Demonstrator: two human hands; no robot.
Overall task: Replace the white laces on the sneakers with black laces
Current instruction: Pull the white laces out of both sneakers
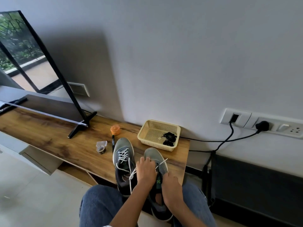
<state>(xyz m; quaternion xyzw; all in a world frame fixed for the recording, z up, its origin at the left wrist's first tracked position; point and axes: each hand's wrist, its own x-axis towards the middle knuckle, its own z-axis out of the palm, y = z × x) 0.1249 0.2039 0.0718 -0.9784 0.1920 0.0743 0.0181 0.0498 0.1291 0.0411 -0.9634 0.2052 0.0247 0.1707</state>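
Note:
Two grey sneakers stand side by side on the wooden shelf (65,145), toes toward the wall. The left sneaker (123,154) has its white lace threaded, loose ends trailing. My left hand (146,171) lies over the lacing of the right sneaker (155,155) and pinches its white lace (163,162), part of which sticks out to the right. My right hand (172,189) grips that shoe's right side near the collar. Black laces (169,139) lie bundled in the cream basket (147,133) behind the shoes.
An orange jar (115,129), a black marker (113,141) and a tape roll with a clear box (101,147) lie left of the shoes. A TV on a stand (41,79) fills the shelf's left. Cables run from a wall socket (262,124) at the right. My knees are below the shelf edge.

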